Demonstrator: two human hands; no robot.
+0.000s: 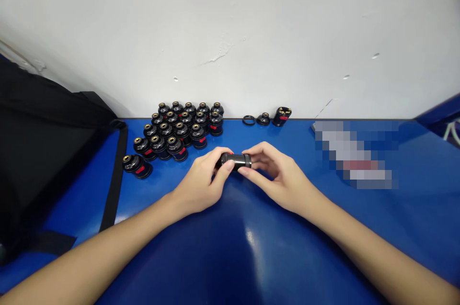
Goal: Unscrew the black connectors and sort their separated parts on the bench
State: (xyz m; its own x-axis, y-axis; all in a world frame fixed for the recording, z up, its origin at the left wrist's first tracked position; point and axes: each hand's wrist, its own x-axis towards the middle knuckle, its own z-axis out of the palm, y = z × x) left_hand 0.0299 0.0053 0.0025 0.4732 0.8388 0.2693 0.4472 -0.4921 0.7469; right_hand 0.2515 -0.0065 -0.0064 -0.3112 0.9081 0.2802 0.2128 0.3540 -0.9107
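Note:
A black cylindrical part [237,162] lies sideways between my hands, above the blue table [215,257]. My left hand [208,175] is wrapped round its left end, thumb in front. At the right end, a dark ring-like band [247,161] sits between the thumb and fingers of my right hand [275,173]. Beyond my hands, near the wall, are a loose black ring [248,120], a black cap with a brass-coloured centre [263,119] and an open black housing [282,117] with a red label and brass-coloured pieces inside.
Several black parts with brass-coloured tops and red labels [177,149] stand in rows at the back left. A black bag [46,152] with straps covers the far left. A pixelated flat item [354,154] lies at the right. The white wall [230,32] borders the table's back edge.

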